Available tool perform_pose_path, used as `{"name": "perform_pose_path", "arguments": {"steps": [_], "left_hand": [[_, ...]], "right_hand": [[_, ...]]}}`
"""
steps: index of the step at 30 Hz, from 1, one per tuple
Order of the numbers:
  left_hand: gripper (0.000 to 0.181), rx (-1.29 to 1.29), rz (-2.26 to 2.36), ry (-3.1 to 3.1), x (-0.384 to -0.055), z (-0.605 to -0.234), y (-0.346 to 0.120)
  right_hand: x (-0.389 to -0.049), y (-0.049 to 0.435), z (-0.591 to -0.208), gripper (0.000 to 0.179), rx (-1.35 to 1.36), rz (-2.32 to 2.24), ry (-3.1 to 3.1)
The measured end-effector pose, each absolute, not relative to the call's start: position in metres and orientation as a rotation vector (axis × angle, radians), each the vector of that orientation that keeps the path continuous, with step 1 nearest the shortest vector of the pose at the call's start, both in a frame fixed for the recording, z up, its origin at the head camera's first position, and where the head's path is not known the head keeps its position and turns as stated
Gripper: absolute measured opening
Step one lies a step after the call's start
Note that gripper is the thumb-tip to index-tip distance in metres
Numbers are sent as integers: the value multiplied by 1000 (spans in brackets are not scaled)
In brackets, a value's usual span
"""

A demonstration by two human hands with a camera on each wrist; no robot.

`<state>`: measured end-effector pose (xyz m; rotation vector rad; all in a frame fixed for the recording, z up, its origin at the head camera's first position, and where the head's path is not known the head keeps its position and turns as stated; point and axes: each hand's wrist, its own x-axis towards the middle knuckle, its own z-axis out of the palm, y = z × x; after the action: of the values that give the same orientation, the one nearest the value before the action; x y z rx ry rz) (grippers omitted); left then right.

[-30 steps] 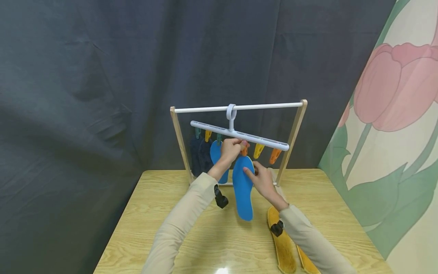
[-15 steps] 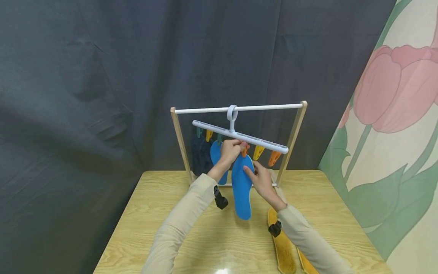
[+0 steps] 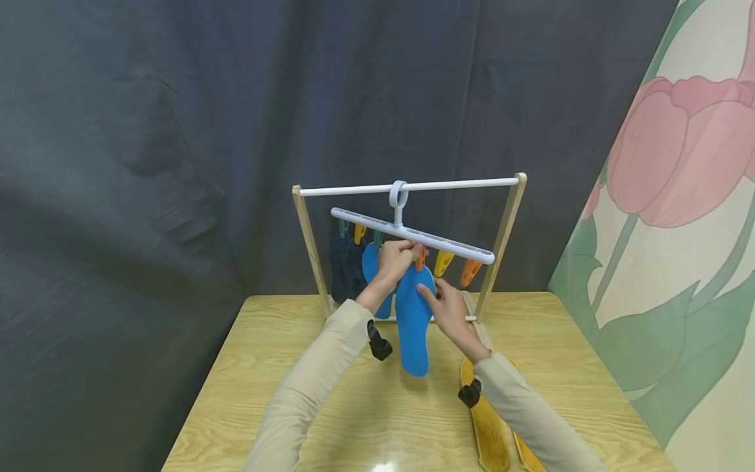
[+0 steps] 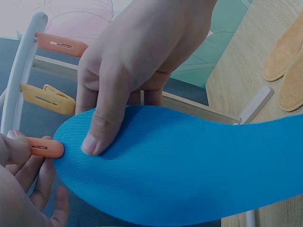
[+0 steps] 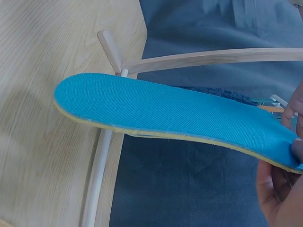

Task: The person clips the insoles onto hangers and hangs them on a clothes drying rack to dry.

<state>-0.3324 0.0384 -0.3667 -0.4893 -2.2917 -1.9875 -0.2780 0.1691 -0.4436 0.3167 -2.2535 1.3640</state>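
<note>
My left hand (image 3: 396, 262) pinches an orange clothespin (image 4: 46, 147) that hangs from the light hanger (image 3: 413, 235). The top end of a blue insole (image 3: 414, 321) meets the tip of this clothespin; whether it is clamped I cannot tell. With thumb in front and fingers behind, my right hand (image 3: 449, 309) holds the insole by its upper right edge. Another blue insole (image 3: 369, 262) hangs to the left, partly hidden by my left hand. To the right, a yellow clothespin (image 3: 444, 263) and a second orange clothespin (image 3: 470, 273) hang with nothing in them.
The hanger hooks over the white bar (image 3: 460, 184) of a wooden-legged rack (image 3: 508, 229) on the table (image 3: 265, 380). Dark insole-shaped pieces (image 3: 347, 269) hang at its left end. Two mustard-coloured insoles (image 3: 489, 432) lie at the front right, partly under my right sleeve.
The lower end of the held blue insole has swung slightly left, and my right hand has shifted a little left with it. The hanger has turned slightly. Both hands keep their holds.
</note>
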Motion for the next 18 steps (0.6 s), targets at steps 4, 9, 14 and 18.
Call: {"name": "perform_pose_path", "arguments": {"steps": [4, 9, 14, 18], "left_hand": [[22, -495, -2001, -2272, -333, -367, 37], [23, -514, -1971, -2266, -340, -374, 38], [21, -475, -1971, -2308, -338, -374, 37], [19, -445, -1986, -2322, -332, -366, 34]], "right_hand": [[-280, 165, -443, 20, 326, 1413, -2219], [-282, 160, -443, 30, 343, 1513, -2208], [-283, 159, -445, 31, 324, 1527, -2225], [-284, 158, -446, 28, 320, 1546, -2241]]}}
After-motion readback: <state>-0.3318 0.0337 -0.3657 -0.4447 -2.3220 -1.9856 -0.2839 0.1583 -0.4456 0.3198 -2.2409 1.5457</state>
